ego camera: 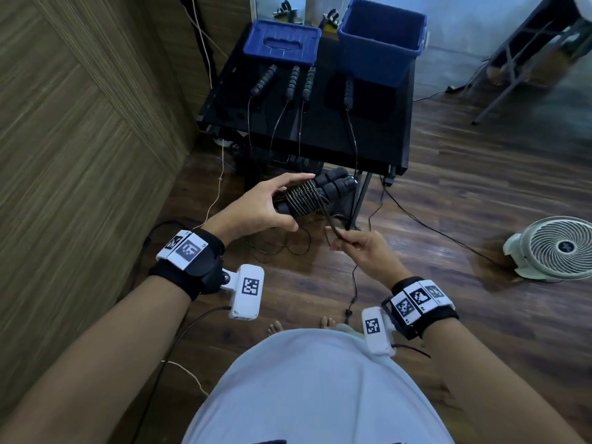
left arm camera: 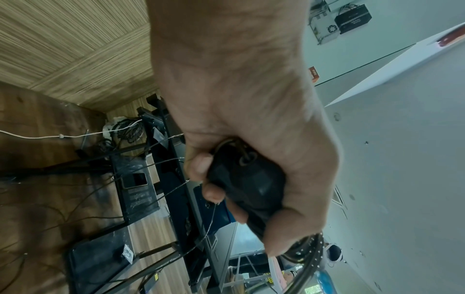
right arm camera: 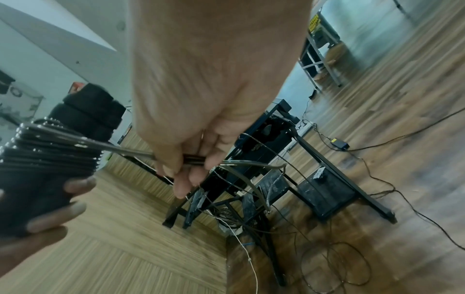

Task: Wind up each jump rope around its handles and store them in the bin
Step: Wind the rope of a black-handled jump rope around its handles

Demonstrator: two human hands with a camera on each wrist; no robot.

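My left hand grips a pair of black jump rope handles held side by side, with the rope coiled many times round their middle. In the left wrist view the handle ends sit in my curled fingers. My right hand pinches the loose rope end just below the coil; the right wrist view shows the rope running taut from the coil to my fingers. Several more black handles lie on the black table, ropes hanging off the front. The open blue bin stands at the back right.
A blue lid lies at the table's back left. Loose rope and cables trail over the wooden floor under the table. A white fan stands on the floor to the right. A wood-panelled wall runs along the left.
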